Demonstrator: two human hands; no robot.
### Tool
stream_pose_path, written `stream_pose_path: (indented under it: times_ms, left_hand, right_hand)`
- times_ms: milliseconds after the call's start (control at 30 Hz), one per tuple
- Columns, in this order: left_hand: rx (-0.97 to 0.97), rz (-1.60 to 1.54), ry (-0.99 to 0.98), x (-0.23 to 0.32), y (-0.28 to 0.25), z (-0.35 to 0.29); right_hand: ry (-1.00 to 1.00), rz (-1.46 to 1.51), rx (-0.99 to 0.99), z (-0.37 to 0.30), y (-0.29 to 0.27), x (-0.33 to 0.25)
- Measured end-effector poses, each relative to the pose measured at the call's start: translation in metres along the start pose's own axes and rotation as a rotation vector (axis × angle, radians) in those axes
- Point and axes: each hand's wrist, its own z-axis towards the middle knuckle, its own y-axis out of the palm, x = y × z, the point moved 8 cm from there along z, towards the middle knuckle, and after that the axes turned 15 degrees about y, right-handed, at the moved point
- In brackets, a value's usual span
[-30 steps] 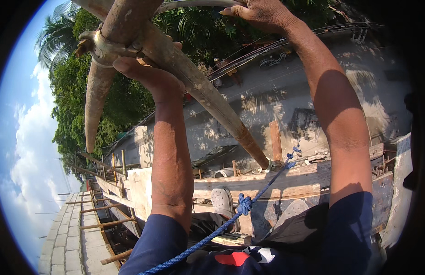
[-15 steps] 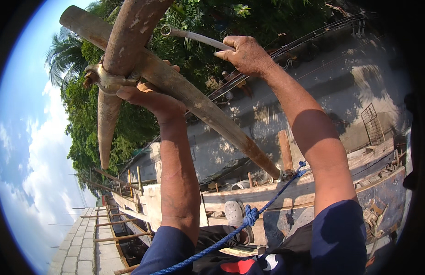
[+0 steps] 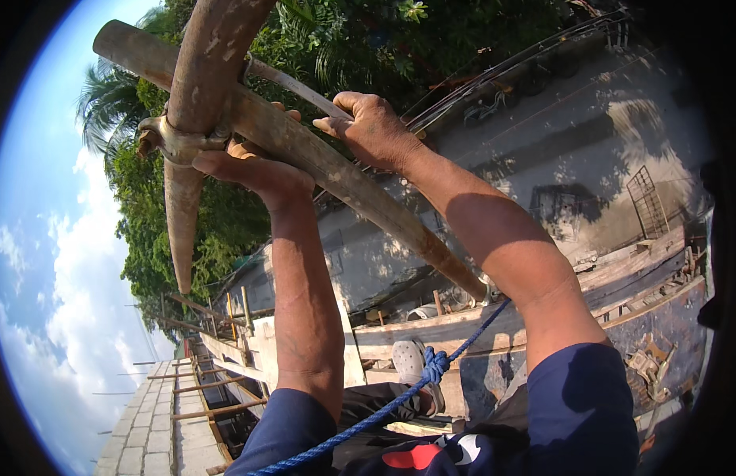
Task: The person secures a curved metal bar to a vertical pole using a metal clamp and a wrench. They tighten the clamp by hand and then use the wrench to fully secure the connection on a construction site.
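Two rusty scaffold pipes cross at the upper left: a thick upright pipe and a long slanting pipe that runs down to the planks. A metal scaffold clamp encircles the upright pipe at the crossing. My left hand is wrapped under the slanting pipe, its thumb against the clamp and its fingertips showing behind the pipe. In my right hand is a long wrench, gripped by its handle end. The wrench's far end goes behind the upright pipe near the clamp, so its contact there is hidden.
A knotted blue rope crosses in front of my body. Below lie wooden planks, with a grey road far beneath. A block wall stands at lower left; trees and cables are beyond.
My right hand has moved left and slightly down, carrying the wrench's ring end from open air to behind the upright pipe. My left hand keeps its hold at the crossing.
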Motion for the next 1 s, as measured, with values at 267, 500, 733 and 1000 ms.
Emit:
stream_pose_path:
  times_ms: [267,500,733,1000]
  left_hand:
    - [0.044,0.001,0.025,-0.003,-0.002,0.003]
    - [0.012,0.001,0.0,-0.008,-0.006,0.004]
    - [0.011,0.024,0.053,-0.003,-0.003,0.003]
    - [-0.078,0.033,0.001,-0.008,-0.003,0.004]
  right_hand:
    - [-0.116,0.072,0.009,0.001,0.005,0.011]
    - [-0.161,0.055,0.099,-0.003,-0.004,0.006]
    - [-0.312,-0.166,0.139,0.008,-0.048,-0.017]
    - [-0.806,-0.735,0.238,0.007,-0.078,-0.078]
